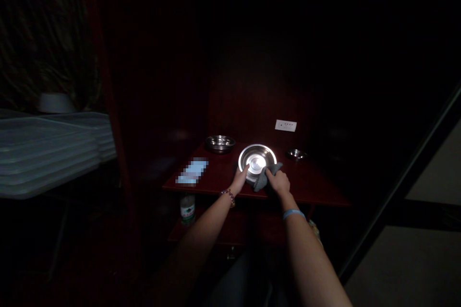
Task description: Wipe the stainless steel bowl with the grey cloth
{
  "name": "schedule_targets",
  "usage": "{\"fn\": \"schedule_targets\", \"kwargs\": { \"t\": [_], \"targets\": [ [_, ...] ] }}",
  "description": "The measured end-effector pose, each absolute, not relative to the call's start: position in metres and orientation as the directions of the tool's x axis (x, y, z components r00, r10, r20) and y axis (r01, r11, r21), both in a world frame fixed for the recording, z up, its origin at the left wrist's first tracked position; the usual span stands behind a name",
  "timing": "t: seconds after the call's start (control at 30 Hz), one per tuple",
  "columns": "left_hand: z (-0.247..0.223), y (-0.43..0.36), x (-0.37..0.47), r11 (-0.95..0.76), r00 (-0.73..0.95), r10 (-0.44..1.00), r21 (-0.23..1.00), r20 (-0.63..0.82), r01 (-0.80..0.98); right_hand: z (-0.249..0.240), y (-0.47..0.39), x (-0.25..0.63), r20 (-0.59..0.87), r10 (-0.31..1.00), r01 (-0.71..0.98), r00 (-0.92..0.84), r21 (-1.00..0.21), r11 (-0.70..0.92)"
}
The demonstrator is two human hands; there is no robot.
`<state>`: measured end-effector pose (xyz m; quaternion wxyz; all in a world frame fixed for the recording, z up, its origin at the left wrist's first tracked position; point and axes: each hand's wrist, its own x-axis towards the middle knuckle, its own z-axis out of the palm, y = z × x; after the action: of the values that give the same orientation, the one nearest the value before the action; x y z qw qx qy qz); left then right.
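A shiny metal bowl (257, 157) is held up over the front part of a dark red shelf (216, 180), its inside facing me. My left hand (239, 181) grips its lower left rim, the thumb on the inner side. At the lower right rim, my right hand (278, 182) pinches a grey cloth (260, 182) against the bowl. Behind and to the left, several stacked metal bowls (220, 143) rest on the shelf. A smaller metal dish (296, 154) lies to the right.
A blurred-out bright flat object (193, 171) lies at the shelf's left. Below stands a labelled bottle (188, 210). A white socket plate (285, 125) is on the back wall. Stacked translucent lids or trays (50, 153) are at the far left.
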<state>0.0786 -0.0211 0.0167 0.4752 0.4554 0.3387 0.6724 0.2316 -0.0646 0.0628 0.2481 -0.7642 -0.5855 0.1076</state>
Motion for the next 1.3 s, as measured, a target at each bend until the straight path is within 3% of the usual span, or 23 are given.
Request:
{"fn": "schedule_targets", "kwargs": {
  "t": [0.73,1.03,1.3],
  "targets": [
    [0.0162,-0.0210,0.0778,-0.299,-0.167,0.952,0.893,0.257,-0.335,0.0641,-0.0651,0.2304,0.114,0.950,0.838,0.291,-0.510,-0.195],
    [0.0154,-0.0185,0.0773,-0.264,-0.134,0.964,0.881,0.229,-0.393,0.0629,-0.0592,0.2299,0.086,0.951,0.775,0.298,-0.603,-0.188],
    [0.0200,-0.0227,0.0777,-0.260,-0.143,0.965,0.893,0.222,-0.367,0.0607,-0.0574,0.2310,0.066,0.954,0.772,0.293,-0.604,-0.196]
  ]
}}
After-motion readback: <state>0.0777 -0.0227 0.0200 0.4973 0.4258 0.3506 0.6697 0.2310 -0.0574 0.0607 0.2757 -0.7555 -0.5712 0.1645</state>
